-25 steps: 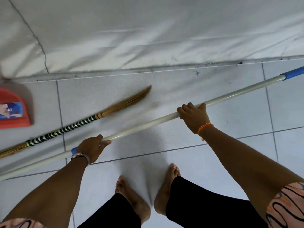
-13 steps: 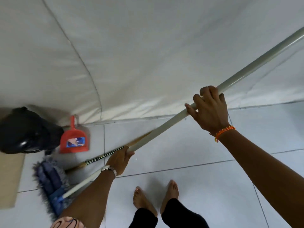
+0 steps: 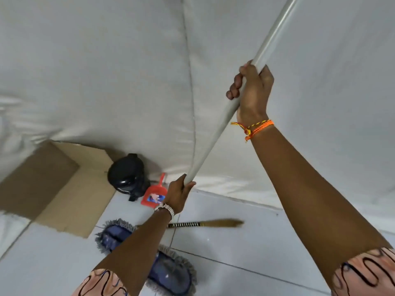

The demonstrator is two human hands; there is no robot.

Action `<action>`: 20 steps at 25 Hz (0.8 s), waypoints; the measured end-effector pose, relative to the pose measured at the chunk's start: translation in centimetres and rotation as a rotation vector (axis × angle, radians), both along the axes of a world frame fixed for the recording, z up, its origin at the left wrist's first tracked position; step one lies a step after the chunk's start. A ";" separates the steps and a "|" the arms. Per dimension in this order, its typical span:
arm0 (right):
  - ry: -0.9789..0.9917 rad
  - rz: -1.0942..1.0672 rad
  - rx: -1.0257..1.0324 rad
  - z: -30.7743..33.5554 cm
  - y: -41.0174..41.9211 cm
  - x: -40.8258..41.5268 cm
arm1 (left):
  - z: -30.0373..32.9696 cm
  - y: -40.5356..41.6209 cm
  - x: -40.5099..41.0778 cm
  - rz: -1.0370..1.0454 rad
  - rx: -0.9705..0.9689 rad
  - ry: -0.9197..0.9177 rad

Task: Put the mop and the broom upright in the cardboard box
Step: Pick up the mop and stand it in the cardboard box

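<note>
The mop has a long white pole (image 3: 215, 135) tilted steeply up to the right, and a blue fringed head (image 3: 168, 272) resting on the floor tiles, partly behind my left forearm. My left hand (image 3: 178, 194) grips the pole low down. My right hand (image 3: 252, 90) grips it higher up. The broom (image 3: 205, 223), with a black-and-white striped handle and straw bristles, lies flat on the floor behind my left arm. The brown cardboard box (image 3: 53, 189) stands at the left against the white sheet.
A black rounded object (image 3: 127, 175) sits beside the box's right corner. A red dustpan (image 3: 155, 194) leans next to it. A white sheet (image 3: 106, 71) covers the wall behind. Grey tiled floor (image 3: 235, 263) stretches in front.
The mop pole has swung from nearly flat to steeply tilted, both hands still gripping it. The view has turned left, so the cardboard box and mop head now show.
</note>
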State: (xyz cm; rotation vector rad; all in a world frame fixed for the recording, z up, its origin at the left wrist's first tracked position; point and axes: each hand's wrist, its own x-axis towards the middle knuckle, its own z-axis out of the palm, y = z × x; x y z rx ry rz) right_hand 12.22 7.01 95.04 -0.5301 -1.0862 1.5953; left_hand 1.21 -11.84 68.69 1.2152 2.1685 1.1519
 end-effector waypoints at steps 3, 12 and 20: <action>0.020 0.119 0.103 4.2 -5.9 -4.3 | 2.9 -4.2 -2.1 0.090 0.072 -0.062; 0.055 0.254 0.339 11.3 -22.8 -18.9 | 8.0 -16.0 -14.9 0.288 0.188 -0.228; 0.113 0.195 0.382 15.7 -35.8 -33.6 | 12.7 -27.7 -30.0 0.253 0.248 -0.128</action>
